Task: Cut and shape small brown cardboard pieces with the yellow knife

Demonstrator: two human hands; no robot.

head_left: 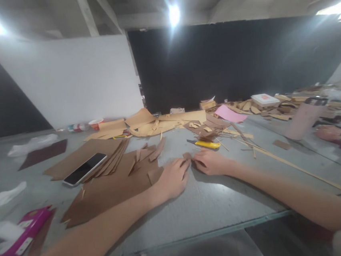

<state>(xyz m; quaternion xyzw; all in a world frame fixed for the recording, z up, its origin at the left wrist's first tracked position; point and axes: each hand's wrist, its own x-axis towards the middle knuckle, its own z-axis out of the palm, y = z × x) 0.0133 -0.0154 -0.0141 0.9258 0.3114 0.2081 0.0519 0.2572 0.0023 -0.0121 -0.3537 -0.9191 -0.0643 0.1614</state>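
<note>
Near the middle of the grey table, a small brown piece of leather-like sheet sits between my two hands. My left hand has its fingers curled down at the piece's left side. On the other side, my right hand pinches at the right edge with bent fingers. Just beyond my right hand lies a yellow utility knife, its blade pointing left. Large brown sheets are spread to the left of my left hand, with cut scraps on top.
A phone rests on stacked brown sheets. Tan offcuts and a pink sheet lie at the back. A long thin strip crosses the right side. Another person's hand is at far right. A magenta device lies at left.
</note>
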